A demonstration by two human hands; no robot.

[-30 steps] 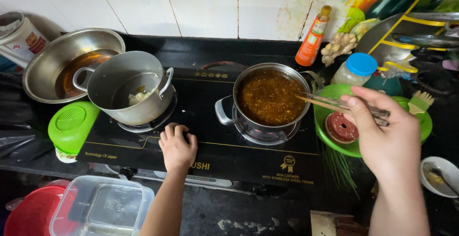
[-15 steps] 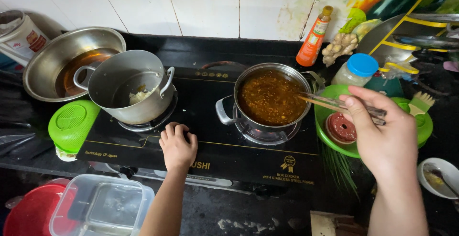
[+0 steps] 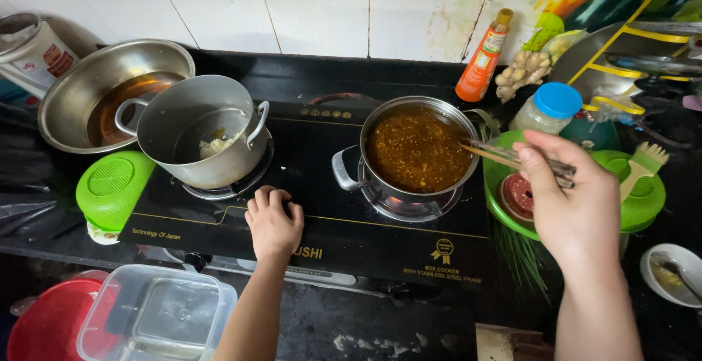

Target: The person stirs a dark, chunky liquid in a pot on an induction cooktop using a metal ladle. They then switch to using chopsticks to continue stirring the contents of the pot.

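A white-tiled wall backs a dark kitchen bench (image 3: 409, 332) carrying a black glass two-burner gas stove (image 3: 329, 222). On the right burner stands a steel saucepan (image 3: 417, 152) filled with a brown, speckled sauce. The person's right hand (image 3: 574, 207), fingers closed around a pair of chopsticks (image 3: 504, 155), holds the tips at the saucepan's right rim, just over the sauce. The left hand (image 3: 273, 222) rests on the stove's front edge between the two burners, its fingers curled under in a loose fist and gripping nothing. On the left burner sits a larger steel pot (image 3: 201, 130), tilted, with a little pale food at its bottom. Behind it lies a wide steel bowl (image 3: 102, 94) holding brown liquid. A green lid (image 3: 110, 189) lies at the stove's left edge. Right of the saucepan sits a green basket (image 3: 643, 200), with an orange sauce bottle (image 3: 482, 57), ginger root (image 3: 521, 72) and a blue-capped jar (image 3: 548, 108) behind. A clear plastic container (image 3: 157, 321) and a red lid (image 3: 51, 324) lie at lower left.
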